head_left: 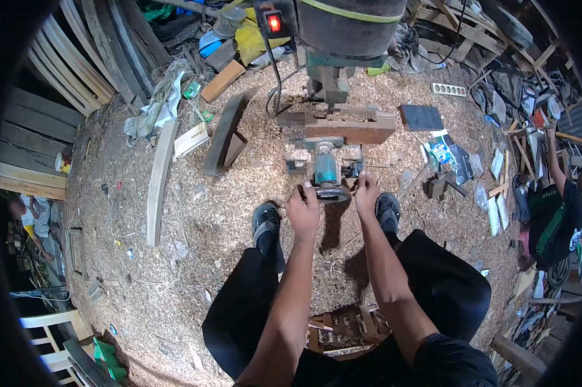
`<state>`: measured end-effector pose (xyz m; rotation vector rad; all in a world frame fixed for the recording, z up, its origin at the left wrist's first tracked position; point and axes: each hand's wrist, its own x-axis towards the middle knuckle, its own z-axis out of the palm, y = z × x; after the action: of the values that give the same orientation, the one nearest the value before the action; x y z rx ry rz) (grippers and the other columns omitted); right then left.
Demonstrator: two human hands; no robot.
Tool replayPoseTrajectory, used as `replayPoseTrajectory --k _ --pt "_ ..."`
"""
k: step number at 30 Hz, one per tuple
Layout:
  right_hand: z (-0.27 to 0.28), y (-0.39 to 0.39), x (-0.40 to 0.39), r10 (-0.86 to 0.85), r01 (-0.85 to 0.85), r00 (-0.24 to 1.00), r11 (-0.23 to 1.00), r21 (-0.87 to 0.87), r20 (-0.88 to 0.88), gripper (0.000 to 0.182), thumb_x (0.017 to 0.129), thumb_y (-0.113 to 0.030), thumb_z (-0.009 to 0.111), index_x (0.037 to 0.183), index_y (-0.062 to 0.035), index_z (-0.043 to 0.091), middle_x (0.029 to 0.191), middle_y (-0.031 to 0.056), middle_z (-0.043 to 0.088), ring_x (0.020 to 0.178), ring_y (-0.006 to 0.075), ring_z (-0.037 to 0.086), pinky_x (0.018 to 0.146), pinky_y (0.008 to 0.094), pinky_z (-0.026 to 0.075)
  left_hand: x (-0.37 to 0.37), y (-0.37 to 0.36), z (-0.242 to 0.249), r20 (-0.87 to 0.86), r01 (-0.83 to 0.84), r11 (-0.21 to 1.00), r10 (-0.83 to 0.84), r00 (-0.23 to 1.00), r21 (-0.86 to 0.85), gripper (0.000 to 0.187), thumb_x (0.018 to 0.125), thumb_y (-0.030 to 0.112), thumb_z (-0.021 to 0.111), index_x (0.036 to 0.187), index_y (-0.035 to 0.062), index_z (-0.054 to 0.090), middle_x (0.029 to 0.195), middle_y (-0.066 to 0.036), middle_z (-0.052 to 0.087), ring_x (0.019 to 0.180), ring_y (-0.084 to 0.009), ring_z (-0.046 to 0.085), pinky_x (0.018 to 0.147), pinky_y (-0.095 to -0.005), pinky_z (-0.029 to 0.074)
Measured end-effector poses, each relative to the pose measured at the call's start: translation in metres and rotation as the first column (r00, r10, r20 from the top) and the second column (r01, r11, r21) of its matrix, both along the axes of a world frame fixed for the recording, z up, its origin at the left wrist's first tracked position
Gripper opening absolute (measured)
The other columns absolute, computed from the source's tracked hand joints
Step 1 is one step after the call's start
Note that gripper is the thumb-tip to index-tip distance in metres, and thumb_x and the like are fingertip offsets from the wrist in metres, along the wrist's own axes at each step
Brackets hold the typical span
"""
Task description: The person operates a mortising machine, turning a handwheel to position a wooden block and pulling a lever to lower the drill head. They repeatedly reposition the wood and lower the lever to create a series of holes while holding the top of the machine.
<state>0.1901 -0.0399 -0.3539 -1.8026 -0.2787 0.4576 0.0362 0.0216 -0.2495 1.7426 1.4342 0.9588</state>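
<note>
- Left hand: fingers curled in, mostly closed around the left rim of the handwheel; thumb lies up top, probably for leverage.
- Right hand: half closed, fingers bent at the wheel's right side; from my end I can't tell if it's touching the rim. Hands on opposite sides would balance a turn.
- Brown wood block: lies crosswise under the machine head, just beyond the green screw housing. I read the housing and wheel as a clamp bracing the block's near side.
- Metal tool: points down over the block's top, so the block's spot looks chosen to sit beneath it. Chips lie on that top; contact I can't confirm.
- Red switch light: lit, so I'd guess power is on.
- Shoes: one either side of the wheel, arms reaching straight between the knees; steady, centred stance, I'd say.
- Dark beam and curved plank: on the chip-covered floor, left, apart from both hands.
</note>
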Motion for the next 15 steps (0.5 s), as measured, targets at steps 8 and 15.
replayPoseTrajectory --k 8,15 --pt "-0.015 0.012 0.014 -0.022 0.246 0.726 0.942 0.23 -0.687 0.044 0.098 -0.045 0.046 0.077 -0.007 0.057 0.062 0.0042 0.056 0.054 0.0146 0.052 0.052 0.0303 0.044 0.001 0.0 0.001 -0.01 -0.005 1.0 0.005 1.0 0.012 0.038 0.095 0.028 0.047 0.081 -0.0038 0.064 0.073 -0.026 0.063 0.072 -0.0456 0.063 0.064 -0.0506 0.047" --pt "-0.026 0.008 -0.003 -0.018 0.015 0.988 1.0 0.023 0.151 0.038 0.093 -0.032 0.064 0.104 0.0044 0.06 0.074 0.0093 0.062 0.064 0.017 0.056 0.06 0.0331 0.046 0.0 0.001 0.0 -0.015 0.027 0.999 -0.028 0.999 -0.035 0.038 0.095 0.029 0.047 0.087 -0.0039 0.064 0.076 -0.028 0.063 0.073 -0.0472 0.062 0.066 -0.0517 0.047"
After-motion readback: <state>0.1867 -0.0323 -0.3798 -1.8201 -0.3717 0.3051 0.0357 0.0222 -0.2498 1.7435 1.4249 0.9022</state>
